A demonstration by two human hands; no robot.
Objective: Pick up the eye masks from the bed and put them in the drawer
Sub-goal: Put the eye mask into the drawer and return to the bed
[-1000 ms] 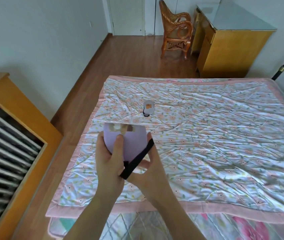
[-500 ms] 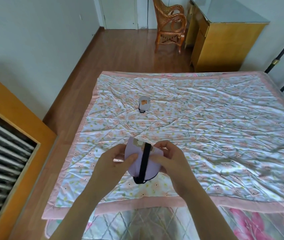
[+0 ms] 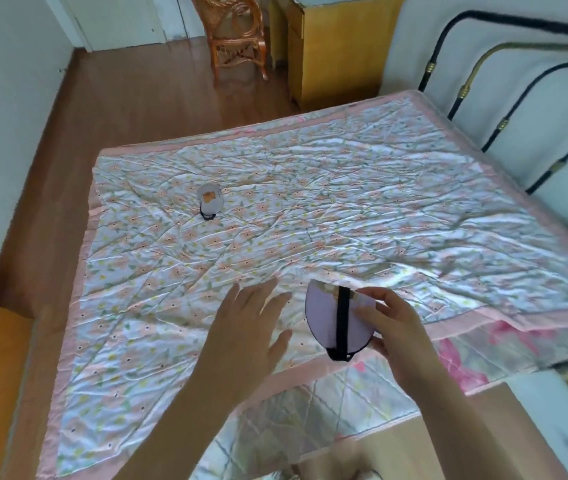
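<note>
Floral quilt with 1 eye mask; right hand fingers pinching folded lilac mask, left hand spread empty

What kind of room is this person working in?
Most likely a home bedroom. A bed with a floral quilt fills the view, a metal bedhead stands against the wall, and a rattan chair and wooden cabinet sit on the wood floor.

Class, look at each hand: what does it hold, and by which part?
The right hand pinches the folded lilac eye mask with a black strap by its right edge. The left hand is open and holds nothing.
</note>
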